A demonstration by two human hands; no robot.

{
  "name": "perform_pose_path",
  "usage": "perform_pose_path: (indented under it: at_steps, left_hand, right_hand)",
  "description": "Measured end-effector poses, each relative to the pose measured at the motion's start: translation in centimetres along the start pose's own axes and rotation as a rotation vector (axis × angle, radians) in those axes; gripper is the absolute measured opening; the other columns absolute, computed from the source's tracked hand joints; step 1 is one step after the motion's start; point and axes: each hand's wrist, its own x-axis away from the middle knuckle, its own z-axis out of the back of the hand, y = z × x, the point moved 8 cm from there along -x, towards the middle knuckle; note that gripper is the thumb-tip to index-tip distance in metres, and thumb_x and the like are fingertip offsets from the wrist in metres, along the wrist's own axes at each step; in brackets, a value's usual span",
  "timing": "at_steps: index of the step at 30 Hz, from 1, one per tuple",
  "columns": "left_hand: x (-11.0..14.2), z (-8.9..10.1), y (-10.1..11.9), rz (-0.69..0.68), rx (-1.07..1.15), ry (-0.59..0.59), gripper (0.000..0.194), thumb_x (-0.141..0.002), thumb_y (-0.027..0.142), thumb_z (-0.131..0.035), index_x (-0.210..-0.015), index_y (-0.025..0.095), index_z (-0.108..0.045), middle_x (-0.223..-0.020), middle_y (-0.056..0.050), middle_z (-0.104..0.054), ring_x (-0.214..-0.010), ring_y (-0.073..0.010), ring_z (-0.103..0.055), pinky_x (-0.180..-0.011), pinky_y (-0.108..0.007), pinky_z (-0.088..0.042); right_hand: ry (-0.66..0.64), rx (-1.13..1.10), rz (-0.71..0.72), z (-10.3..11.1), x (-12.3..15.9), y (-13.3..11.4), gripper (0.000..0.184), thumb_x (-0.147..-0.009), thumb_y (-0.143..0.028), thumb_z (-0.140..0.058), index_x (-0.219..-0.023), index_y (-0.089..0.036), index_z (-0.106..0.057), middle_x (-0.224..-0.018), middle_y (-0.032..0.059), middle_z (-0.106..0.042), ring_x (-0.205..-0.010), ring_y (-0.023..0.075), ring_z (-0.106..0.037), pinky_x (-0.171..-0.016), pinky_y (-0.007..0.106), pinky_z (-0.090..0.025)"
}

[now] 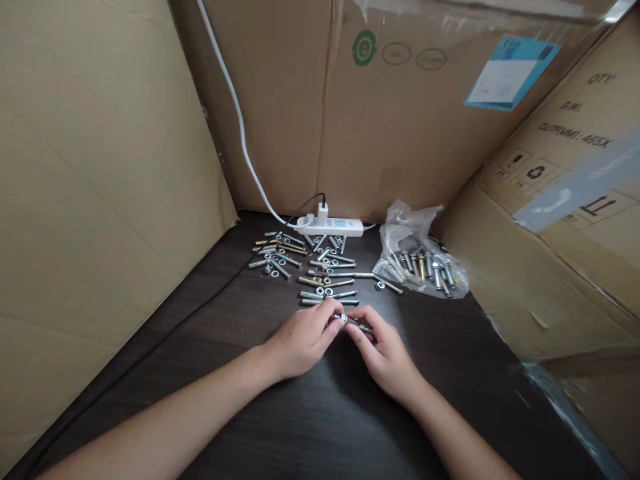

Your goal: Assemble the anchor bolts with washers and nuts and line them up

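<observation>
My left hand (305,340) and my right hand (383,350) meet over the dark table (320,427), fingers pinched on the same metal bolt (350,321). A small silvery nut or washer sits on the bolt near my left fingertips. Just beyond my hands lies a spread of loose bolts, nuts and washers (305,267). To the right a clear plastic bag (420,257) holds more bolts.
Cardboard boxes wall in the table on the left (90,187), behind (380,107) and on the right (560,227). A white power strip (330,227) with a plugged-in charger lies at the back, its white cable running up the box. A black cable trails left.
</observation>
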Motion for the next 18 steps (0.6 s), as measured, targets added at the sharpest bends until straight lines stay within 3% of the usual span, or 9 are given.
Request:
perform_pose_path:
  at_steps: [8, 13, 18]
  left_hand:
    - [0.1, -0.1, -0.3, 0.009, 0.01, 0.026, 0.035, -0.097, 0.033, -0.028, -0.071, 0.018, -0.045, -0.065, 0.002, -0.049, -0.062, -0.012, -0.047, -0.06, -0.024, -0.035]
    - [0.4, 0.9, 0.0, 0.01, 0.036, 0.091, 0.014, -0.093, 0.03, -0.038, -0.096, 0.02, -0.047, -0.077, 0.002, -0.053, -0.066, -0.0121, -0.049, -0.063, -0.024, -0.038]
    - [0.6, 0.6, 1.0, -0.1, 0.016, 0.041, 0.019, -0.088, 0.025, -0.045, -0.107, 0.021, -0.045, -0.081, 0.002, -0.053, -0.064, -0.0113, -0.048, -0.062, -0.023, -0.039]
  right_hand:
    - [-0.031, -0.001, 0.036, -0.5, 0.3, -0.4, 0.013, -0.091, -0.028, -0.049, -0.098, -0.018, -0.056, -0.084, 0.0019, -0.061, -0.072, 0.0127, -0.057, -0.065, 0.02, -0.045]
    - [0.013, -0.024, 0.031, 0.1, 0.2, -0.3, 0.014, -0.092, -0.03, -0.049, -0.098, -0.019, -0.055, -0.088, 0.0028, -0.062, -0.076, 0.0141, -0.058, -0.068, 0.022, -0.046]
    - [0.004, -0.092, 0.002, 0.0, 0.1, -0.1, 0.016, -0.091, -0.033, -0.05, -0.097, -0.019, -0.055, -0.085, 0.002, -0.061, -0.075, 0.0139, -0.057, -0.067, 0.022, -0.045]
